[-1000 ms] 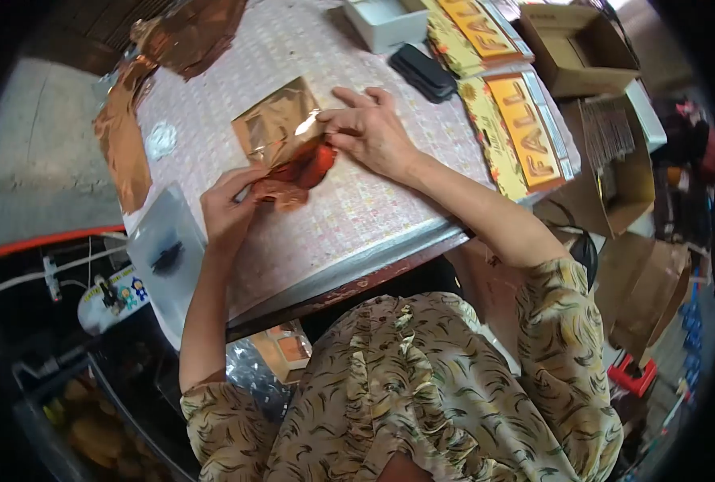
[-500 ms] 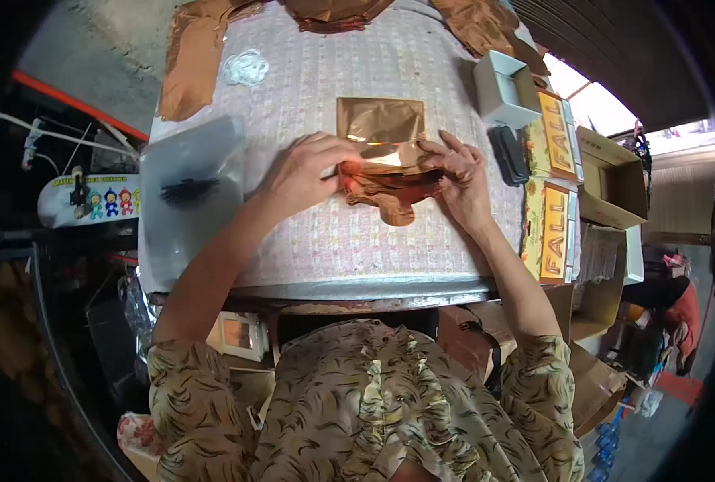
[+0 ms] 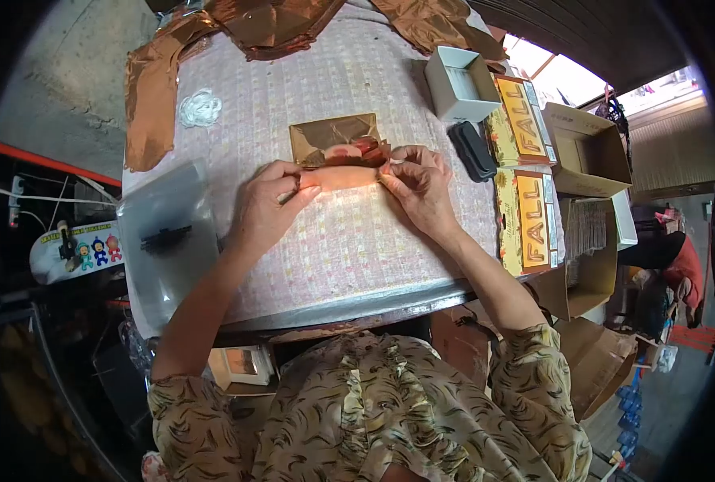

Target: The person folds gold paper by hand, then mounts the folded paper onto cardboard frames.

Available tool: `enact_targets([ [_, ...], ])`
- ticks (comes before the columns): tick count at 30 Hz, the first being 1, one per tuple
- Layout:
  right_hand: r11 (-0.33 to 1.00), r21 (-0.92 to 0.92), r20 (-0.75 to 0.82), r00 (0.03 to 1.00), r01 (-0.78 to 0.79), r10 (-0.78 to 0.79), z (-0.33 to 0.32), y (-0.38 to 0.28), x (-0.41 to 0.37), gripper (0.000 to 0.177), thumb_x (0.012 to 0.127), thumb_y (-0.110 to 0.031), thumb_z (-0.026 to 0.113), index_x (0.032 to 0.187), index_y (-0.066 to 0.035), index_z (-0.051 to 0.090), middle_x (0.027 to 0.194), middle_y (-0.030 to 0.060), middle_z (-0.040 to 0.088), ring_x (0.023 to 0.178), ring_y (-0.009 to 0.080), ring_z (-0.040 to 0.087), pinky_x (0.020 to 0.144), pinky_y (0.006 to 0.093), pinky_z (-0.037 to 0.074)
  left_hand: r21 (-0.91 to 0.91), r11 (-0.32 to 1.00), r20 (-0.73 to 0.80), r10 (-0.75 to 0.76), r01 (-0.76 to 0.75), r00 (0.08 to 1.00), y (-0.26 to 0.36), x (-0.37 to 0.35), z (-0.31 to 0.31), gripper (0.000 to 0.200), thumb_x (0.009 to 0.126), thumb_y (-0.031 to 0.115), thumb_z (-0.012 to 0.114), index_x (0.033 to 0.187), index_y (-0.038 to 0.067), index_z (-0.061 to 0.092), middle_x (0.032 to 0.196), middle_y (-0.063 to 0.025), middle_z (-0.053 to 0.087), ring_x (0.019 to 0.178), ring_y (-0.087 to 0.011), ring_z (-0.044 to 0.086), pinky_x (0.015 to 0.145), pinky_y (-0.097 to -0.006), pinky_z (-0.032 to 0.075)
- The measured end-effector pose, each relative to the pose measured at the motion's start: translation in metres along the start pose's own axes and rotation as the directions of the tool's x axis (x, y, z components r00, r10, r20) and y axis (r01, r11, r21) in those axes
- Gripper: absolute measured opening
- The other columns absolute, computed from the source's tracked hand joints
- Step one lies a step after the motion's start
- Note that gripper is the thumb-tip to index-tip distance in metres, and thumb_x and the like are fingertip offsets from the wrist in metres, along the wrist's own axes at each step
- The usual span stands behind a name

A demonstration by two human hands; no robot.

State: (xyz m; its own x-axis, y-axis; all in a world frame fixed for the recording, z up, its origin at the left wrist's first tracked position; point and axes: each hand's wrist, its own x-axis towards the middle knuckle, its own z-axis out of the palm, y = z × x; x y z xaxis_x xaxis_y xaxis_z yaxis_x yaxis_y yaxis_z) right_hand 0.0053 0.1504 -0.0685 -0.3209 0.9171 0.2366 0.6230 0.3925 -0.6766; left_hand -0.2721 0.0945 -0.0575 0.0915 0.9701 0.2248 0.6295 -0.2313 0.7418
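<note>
A shiny copper-coloured foil balloon (image 3: 340, 178) lies partly folded at the middle of the cloth-covered table. Its far part is a flat rectangle, while the near edge is turned over into a smooth, bright fold. My left hand (image 3: 273, 201) pinches the left end of this fold between thumb and fingers. At the right end, my right hand (image 3: 423, 189) grips the foil in the same way. Crumpled reddish foil bulges up just behind the fold, near the right fingers. The undersides of the foil are hidden.
More copper foil balloons (image 3: 273, 28) lie along the far edge. Left are a white string coil (image 3: 200, 108) and clear plastic bags (image 3: 169, 249). Right stand a white box (image 3: 463, 100), a black case (image 3: 471, 151), FALL packages (image 3: 531, 221) and cardboard boxes (image 3: 586, 153).
The foil's loose, lobed near end has been folded up and away, leaving a straight near edge. Both hands now pinch the fold's ends. The camera view has shifted and turned slightly.
</note>
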Motion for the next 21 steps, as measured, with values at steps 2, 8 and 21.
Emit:
enact_targets([
  [2,0.999,0.027,0.0,1.0,-0.025,0.025,0.002,0.001,0.0,0.014,0.088,-0.021,0.08,0.095,-0.009,0.08,0.118,0.0017,0.065,0.116,0.0213,0.049,0.111,0.0446,0.021,0.025,1.0,0.0,-0.012,0.012,1.0,-0.001,0.001,0.002,0.014,0.088,0.01,0.077,0.099,0.002,0.077,0.105,-0.0079,0.07,0.098,-0.0225,0.067,0.085,-0.0315,0.052],
  [8,0.996,0.065,-0.021,0.998,-0.062,0.064,0.002,-0.002,0.001,0.015,0.086,-0.023,0.081,0.088,-0.008,0.075,0.118,0.0027,0.065,0.118,0.0225,0.049,0.111,0.0453,0.02,0.057,0.997,-0.007,-0.046,0.046,0.999,-0.003,0.004,0.006,0.018,0.086,0.012,0.079,0.1,0.001,0.077,0.101,-0.0092,0.069,0.096,-0.022,0.067,0.083,-0.0314,0.051],
  [21,0.999,0.009,-0.024,0.999,-0.046,0.046,0.004,-0.001,0.002,0.015,0.087,-0.021,0.08,0.083,-0.008,0.074,0.12,0.0019,0.064,0.116,0.0234,0.048,0.109,0.0431,0.023,-0.057,0.991,-0.02,-0.121,0.12,0.992,-0.009,0.0,0.005,0.018,0.089,0.013,0.079,0.086,-0.002,0.07,0.112,-0.0084,0.069,0.102,-0.0197,0.067,0.088,-0.0297,0.05],
])
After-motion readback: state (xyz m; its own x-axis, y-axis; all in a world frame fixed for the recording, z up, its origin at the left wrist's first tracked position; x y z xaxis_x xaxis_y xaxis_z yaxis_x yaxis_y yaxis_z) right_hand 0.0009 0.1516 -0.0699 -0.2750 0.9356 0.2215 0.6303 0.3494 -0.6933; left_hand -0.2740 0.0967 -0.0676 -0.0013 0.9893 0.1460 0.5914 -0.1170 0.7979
